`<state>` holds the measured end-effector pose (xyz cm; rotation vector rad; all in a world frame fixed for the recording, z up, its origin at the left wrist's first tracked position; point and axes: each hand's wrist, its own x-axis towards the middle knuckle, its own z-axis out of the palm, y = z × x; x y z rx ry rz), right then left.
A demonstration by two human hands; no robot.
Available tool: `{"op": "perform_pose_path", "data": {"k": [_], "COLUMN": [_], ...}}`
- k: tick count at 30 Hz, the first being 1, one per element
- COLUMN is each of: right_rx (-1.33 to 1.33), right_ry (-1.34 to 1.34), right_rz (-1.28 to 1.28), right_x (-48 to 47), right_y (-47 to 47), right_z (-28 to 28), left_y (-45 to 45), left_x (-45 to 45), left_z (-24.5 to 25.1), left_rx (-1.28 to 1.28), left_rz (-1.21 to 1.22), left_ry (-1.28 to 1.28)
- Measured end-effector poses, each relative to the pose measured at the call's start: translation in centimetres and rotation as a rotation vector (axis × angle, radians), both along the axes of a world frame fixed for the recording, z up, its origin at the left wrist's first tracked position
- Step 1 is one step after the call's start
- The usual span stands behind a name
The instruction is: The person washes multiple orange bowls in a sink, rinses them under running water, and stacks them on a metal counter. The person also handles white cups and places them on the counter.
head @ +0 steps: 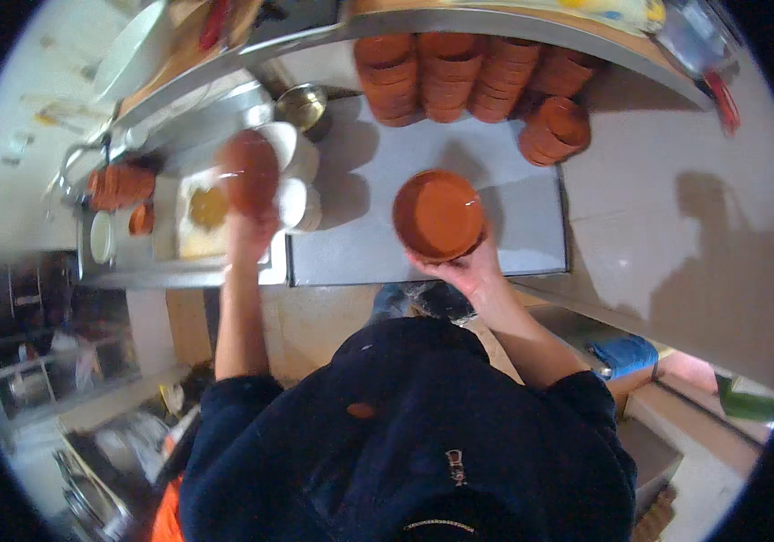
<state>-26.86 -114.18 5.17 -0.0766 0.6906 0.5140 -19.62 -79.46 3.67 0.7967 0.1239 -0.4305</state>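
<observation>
In my right hand (pixel 465 267) is a round terracotta-coloured bowl (pixel 437 215), held by its near rim over the grey counter, its inside facing up. My left hand (pixel 254 230) holds another terracotta-coloured bowl (pixel 249 173) over the right side of the metal sink; that bowl is blurred, and its outer side seems to face the camera. Beside it, at the sink's right edge, stand stacks of white bowls (pixel 294 203). Below the left hand's bowl, a white board or tray with a yellowish-brown patch (pixel 209 207) shows in the sink.
Several stacks of terracotta-coloured bowls (pixel 448 81) line the back of the grey counter (pixel 373 251), with a shorter stack (pixel 555 132) at the right. A metal bowl (pixel 301 107) sits behind the white stacks. More terracotta-coloured bowls (pixel 121 187) lie at the sink's left. A shelf edge (pixel 495 20) runs above.
</observation>
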Motion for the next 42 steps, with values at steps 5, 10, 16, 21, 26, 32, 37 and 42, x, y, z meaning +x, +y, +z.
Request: {"op": "perform_pose_path", "data": {"k": [5, 10, 16, 21, 26, 32, 37, 42], "right_rx": [0.06, 0.084, 0.089, 0.139, 0.172, 0.062, 0.067, 0.097], "right_ry": [-0.066, -0.062, -0.083, -0.051, -0.103, 0.051, -0.04, -0.095], "right_rz": [-0.04, -0.064, -0.128, -0.124, -0.115, -0.113, -0.08, -0.104], "right_x": [-0.2, -0.3, -0.4, -0.6, -0.6, -0.5, -0.4, -0.5], "right_y": [-0.3, -0.9, -1.2, -1.1, -0.9, -1.0, -1.4, -1.2], "right_z": [-0.4, -0.3, -1.0, -2.8, -3.7, -2.9, -1.4, -0.5], "left_y": [7.6, -11.9, -38.8, -47.1, -48.4, -48.2, -45.2, -31.6], "left_x": [4.2, 11.0, 16.8, 19.1, 19.7, 19.6, 18.8, 14.2], "left_z": [-3.1, -3.0, -1.1, -2.7, -4.5, -5.1, -2.1, 6.4], "left_rx": [-0.382, 0.318, 0.79, 0.939, 1.021, 1.06, 0.971, 1.363], "left_rz": [0.401, -0.215, -0.507, -0.538, -0.546, -0.51, -0.621, -0.766], "left_ry": [0.648, 0.08, -0.377, -0.489, -0.428, -0.53, -0.28, -1.021]}}
